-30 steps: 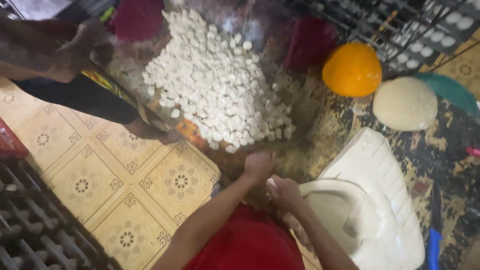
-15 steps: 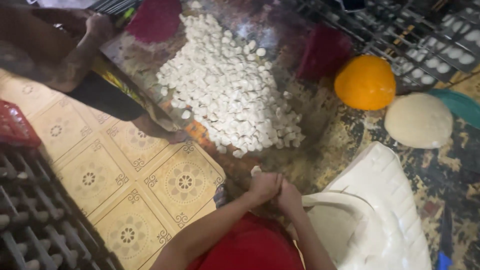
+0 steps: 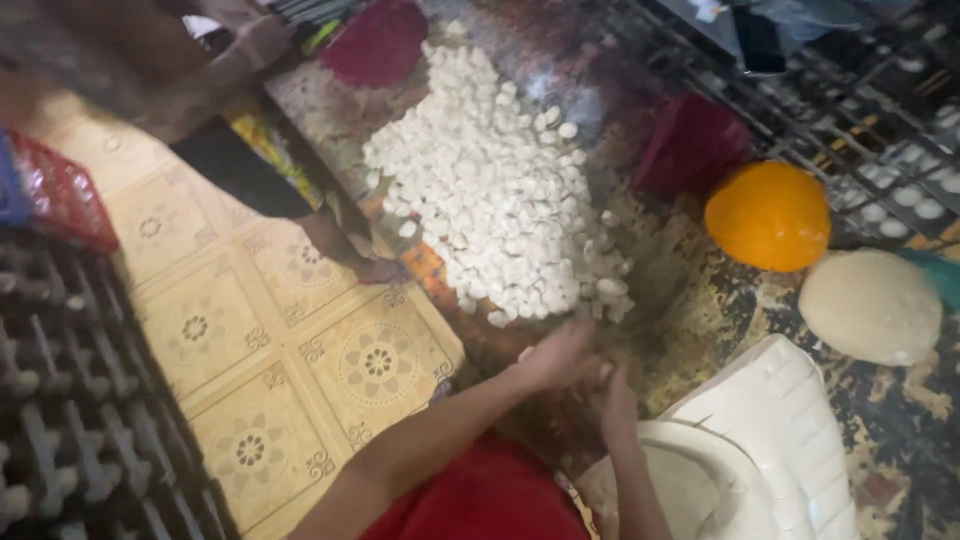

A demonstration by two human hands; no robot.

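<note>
Both hands meet just below the near edge of the heap of small white pieces (image 3: 500, 190), fingers bunched together; motion blur hides whether either grip is narrow around a piece or simply curled, so I cannot tell. Left hand (image 3: 565, 358) lies closer to the heap, almost touching its lowest stragglers, and right hand (image 3: 615, 400) sits just beside it, a little farther from the heap. Both forearms come up from a red garment (image 3: 480, 500) at the bottom edge.

That heap spreads over a dark mottled surface (image 3: 560, 70) and serves as the landmark. To its right, well apart, sits an orange ball (image 3: 768, 215), with a pale round lump (image 3: 870, 305) beyond that. Below and right of the heap, next to the right hand, stands a white plastic tub (image 3: 770, 450). Two dark red cloths flank the heap: one (image 3: 378, 40) at its upper left, another (image 3: 692, 145) to its right. Left of the heap, another person's arm (image 3: 180, 90) reaches across yellow patterned floor tiles (image 3: 300, 370), and black crates (image 3: 70, 420) stand farther left.
</note>
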